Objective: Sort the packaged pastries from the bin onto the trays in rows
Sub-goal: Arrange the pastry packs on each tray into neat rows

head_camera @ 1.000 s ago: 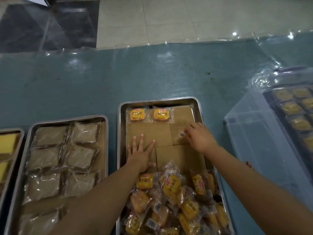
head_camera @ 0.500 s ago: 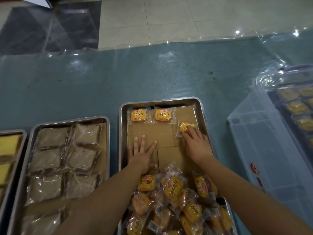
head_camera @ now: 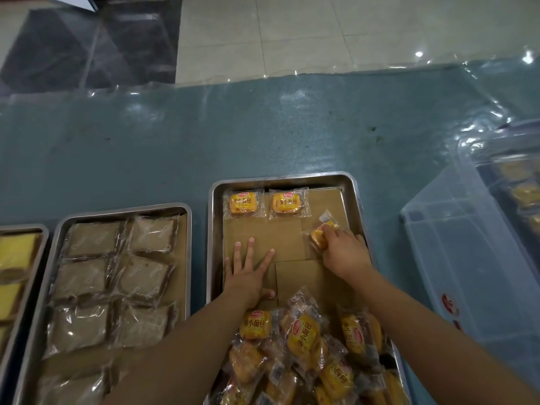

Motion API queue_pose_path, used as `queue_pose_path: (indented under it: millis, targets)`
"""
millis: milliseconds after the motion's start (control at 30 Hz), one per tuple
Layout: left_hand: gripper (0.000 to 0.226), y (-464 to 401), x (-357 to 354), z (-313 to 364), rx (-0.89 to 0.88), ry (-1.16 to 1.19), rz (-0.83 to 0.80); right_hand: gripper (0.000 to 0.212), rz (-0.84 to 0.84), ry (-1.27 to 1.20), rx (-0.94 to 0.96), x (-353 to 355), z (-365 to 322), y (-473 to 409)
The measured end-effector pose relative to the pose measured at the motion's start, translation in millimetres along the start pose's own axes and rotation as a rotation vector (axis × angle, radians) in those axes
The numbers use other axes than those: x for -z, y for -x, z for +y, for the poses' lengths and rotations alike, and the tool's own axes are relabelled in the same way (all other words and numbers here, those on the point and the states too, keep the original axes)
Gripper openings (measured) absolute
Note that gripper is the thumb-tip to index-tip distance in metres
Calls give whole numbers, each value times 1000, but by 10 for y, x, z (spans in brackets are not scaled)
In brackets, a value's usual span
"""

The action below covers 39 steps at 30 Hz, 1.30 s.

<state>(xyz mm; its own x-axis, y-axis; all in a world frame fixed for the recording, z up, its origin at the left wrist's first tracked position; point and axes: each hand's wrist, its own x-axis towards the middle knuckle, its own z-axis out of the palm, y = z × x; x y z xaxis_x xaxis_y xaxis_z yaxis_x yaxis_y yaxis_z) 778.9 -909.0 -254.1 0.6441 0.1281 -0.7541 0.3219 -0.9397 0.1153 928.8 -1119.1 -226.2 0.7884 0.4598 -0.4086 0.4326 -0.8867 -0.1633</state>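
Observation:
A steel tray lined with brown paper lies in front of me. Two yellow packaged pastries sit side by side in its far row. My right hand grips a third wrapped pastry, tilted, against the tray's right side just below that row. My left hand lies flat with fingers spread on the brown paper at the tray's middle. A loose pile of yellow pastries fills the tray's near end.
To the left stands a second steel tray with several clear-wrapped brown pastries in rows, and beyond it a tray edge with yellow cakes. A clear plastic bin holding packaged pastries stands at the right. Blue table surface stretches beyond.
My right hand brought a wrapped pastry into sight at the tray's right side and turned it to a tilt. My left hand stayed flat on the paper.

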Motion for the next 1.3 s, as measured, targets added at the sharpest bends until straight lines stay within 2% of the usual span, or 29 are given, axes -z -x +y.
queue_pose_path:
  millis: [167,300,500,567,633,700,767,900,967,1067,1133,1200,1300]
  targets:
    - [112,-27,-33,-17,3,-14,17,40,100,155,-127,98,6,-251]
    - [113,-44,-53,-21,3,-14,25,39,122,177,-176,241,-32,-507]
    - [112,-46,-54,-33,-8,-12,42,33,211,60,-138,367,-68,-740]
    - [112,-46,-57,-39,-16,-8,47,22,316,76,-83,348,-63,-659]
    - [111,-59,-67,-43,-19,-6,62,22,343,40,8,297,-72,-478]
    - [111,-56,-75,-49,-16,-3,66,27,240,-12,73,219,-91,-235]
    - [110,-38,-72,-47,-28,6,91,30,54,-77,93,145,-179,28]
    - [103,104,29,-35,-52,65,126,13,-288,-294,172,97,-510,524]
    - [88,216,59,-62,-60,112,177,19,-327,-365,262,107,-614,708]
    - [47,424,-10,-156,-144,210,321,30,-403,-316,296,132,-635,884]
    - [30,580,-62,-229,-211,309,250,38,-490,-319,306,112,-593,957]
    - [27,700,-90,-276,-304,325,136,46,-572,-328,308,103,-558,1040]
    - [49,805,-76,-290,-396,183,-18,48,-603,-231,319,90,-515,1128]
